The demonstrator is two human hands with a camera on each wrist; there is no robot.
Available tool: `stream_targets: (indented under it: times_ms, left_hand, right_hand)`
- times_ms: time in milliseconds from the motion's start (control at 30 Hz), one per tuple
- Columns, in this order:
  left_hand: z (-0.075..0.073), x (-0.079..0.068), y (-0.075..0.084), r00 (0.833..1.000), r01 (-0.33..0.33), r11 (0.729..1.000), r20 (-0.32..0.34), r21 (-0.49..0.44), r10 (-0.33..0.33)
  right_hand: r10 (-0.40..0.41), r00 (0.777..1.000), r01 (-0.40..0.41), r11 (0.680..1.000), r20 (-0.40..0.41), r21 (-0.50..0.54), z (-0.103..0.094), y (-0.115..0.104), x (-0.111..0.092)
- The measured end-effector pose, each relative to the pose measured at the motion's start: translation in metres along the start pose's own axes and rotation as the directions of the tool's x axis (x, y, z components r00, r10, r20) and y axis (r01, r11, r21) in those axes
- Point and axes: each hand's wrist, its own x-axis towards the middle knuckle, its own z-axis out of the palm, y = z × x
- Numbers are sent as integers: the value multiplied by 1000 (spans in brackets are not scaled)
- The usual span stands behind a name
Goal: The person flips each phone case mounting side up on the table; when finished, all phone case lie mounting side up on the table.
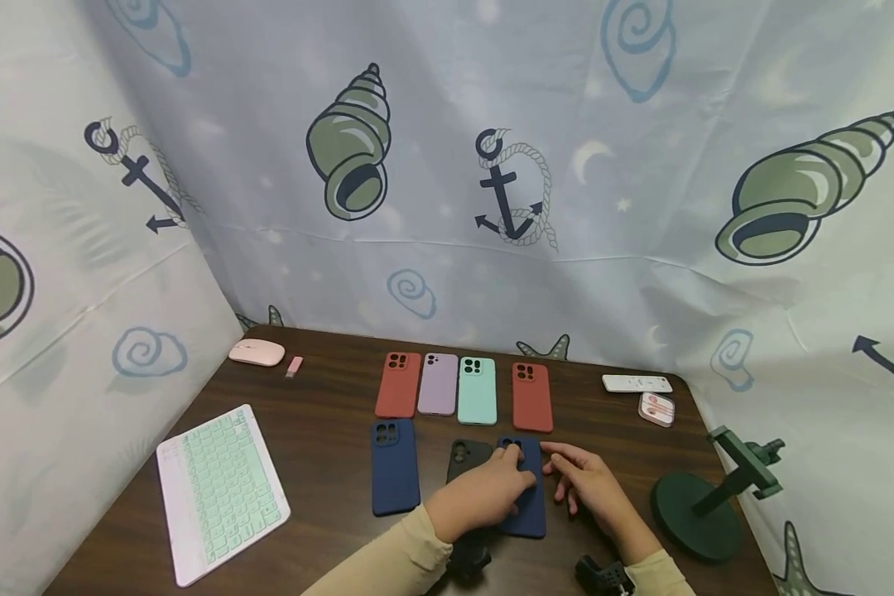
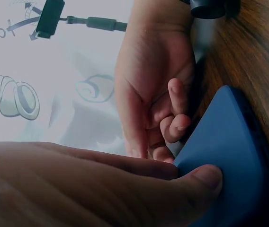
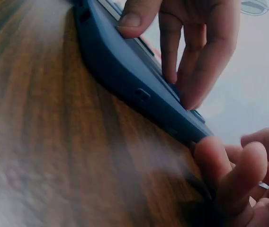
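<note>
A dark blue phone case (image 1: 527, 509) lies back up on the brown table, its camera cutout toward the far end. My left hand (image 1: 480, 492) reaches over it from the left. In the right wrist view the left fingers (image 3: 219, 42) point down onto the case's back, and the thumb rests on it too. My right hand (image 1: 584, 484) lies along the case's right side, fingers loosely bent, fingertips by its far right corner. Whether they touch the edge is unclear. Partly hidden under the left hand is a black phone case (image 1: 468, 455).
Left of the hands lies another blue case (image 1: 395, 468). Behind stand a red case (image 1: 398, 389), a purple case (image 1: 437, 389), a mint case (image 1: 478, 397) and a second red case (image 1: 531, 401). A keyboard (image 1: 223, 492) lies left; a green stand (image 1: 708, 513) stands right.
</note>
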Motion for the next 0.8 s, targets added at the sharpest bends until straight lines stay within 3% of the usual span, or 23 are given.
stream_targets:
  times_ms: [267, 500, 633, 800]
  left_hand:
    - [1, 1, -4, 1000, 7, 995, -3, -103, -7]
    - [5, 5, -13, 996, -47, 975, -82, -216, 30]
    - [-1, 4, -15, 997, -37, 955, -80, -295, 14]
    - [-5, 5, -15, 995, -16, 956, -94, -293, -13]
  right_hand:
    - [-5, 997, 0, 998, 80, 60, -9, 4, -4]
    - [-118, 983, 104, 989, 141, 104, -14, 7, -2]
    - [-159, 975, 141, 983, 157, 121, -14, 6, 0]
    - [-193, 972, 181, 978, 133, 100, -14, 8, 2]
